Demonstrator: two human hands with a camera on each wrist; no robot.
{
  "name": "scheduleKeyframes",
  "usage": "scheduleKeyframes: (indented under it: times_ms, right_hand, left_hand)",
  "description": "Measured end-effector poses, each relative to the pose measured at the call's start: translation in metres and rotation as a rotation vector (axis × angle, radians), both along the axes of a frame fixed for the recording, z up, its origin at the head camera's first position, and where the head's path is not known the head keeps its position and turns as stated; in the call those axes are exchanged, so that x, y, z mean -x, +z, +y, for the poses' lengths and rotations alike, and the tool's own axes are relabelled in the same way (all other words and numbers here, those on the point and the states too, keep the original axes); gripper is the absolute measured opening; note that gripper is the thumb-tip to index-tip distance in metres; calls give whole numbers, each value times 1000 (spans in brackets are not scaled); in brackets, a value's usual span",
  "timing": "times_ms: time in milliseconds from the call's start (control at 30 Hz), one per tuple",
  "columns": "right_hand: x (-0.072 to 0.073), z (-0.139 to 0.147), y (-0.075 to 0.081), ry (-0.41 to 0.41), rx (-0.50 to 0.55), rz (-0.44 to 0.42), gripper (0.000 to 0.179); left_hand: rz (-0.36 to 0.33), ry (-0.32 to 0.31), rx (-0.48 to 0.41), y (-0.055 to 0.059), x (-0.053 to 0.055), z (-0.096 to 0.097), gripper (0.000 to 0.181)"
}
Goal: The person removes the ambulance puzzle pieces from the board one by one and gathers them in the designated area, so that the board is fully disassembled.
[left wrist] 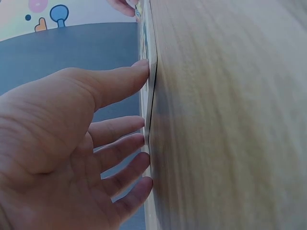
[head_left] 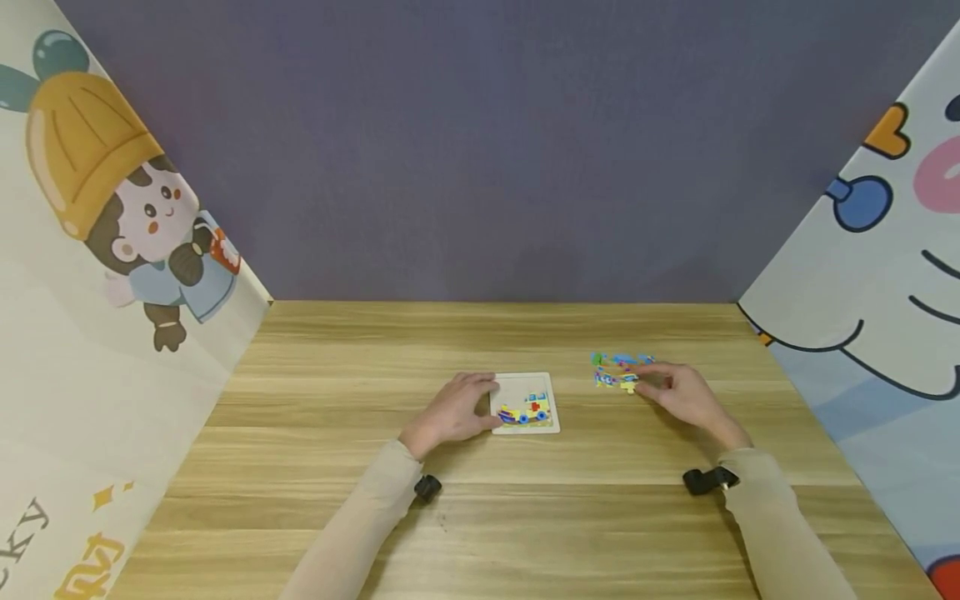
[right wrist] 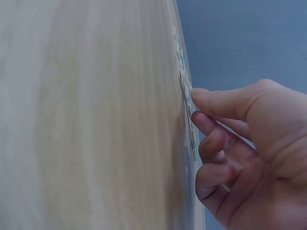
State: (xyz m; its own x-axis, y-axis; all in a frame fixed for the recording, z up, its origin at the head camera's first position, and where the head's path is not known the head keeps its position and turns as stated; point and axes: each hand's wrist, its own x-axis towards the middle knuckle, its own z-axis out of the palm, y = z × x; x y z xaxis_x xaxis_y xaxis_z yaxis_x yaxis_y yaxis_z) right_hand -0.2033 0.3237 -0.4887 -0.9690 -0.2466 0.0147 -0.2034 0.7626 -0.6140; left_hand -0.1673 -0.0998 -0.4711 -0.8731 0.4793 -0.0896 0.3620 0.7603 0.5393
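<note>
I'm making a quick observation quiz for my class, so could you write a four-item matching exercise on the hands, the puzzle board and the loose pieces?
Things:
1. Left hand
2. Puzzle board
3. Right hand
4. Loose pieces

Places or states:
A. Fingers at the small colourful cluster
B. Multicoloured, lying on the wooden table
C. White-bordered, showing a partial picture with a yellow vehicle
D. Touching the left side of a white-bordered item, as the head view shows it

Right pairs: 1-D, 2-C, 3-A, 4-B
</note>
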Motion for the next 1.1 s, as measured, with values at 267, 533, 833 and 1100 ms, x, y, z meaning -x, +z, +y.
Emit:
scheduleKeyframes:
  times_ms: [267,533,833,1100]
  right_hand:
    - [0,0,3,3,-6,23,33]
    - [-2,-2,2,14,-4,25,29]
    - [0,-3,0,3,-13,42,29]
    - [-1,-7,4,-25,25,20,32]
  left_hand:
    - [-2,-2,-6,-1,0,0,66]
    - [-3,0,0,-2,0,0,66]
    - [0,-5,0,-1,1,1,66]
    - [5,-6,3,-2,2,1,66]
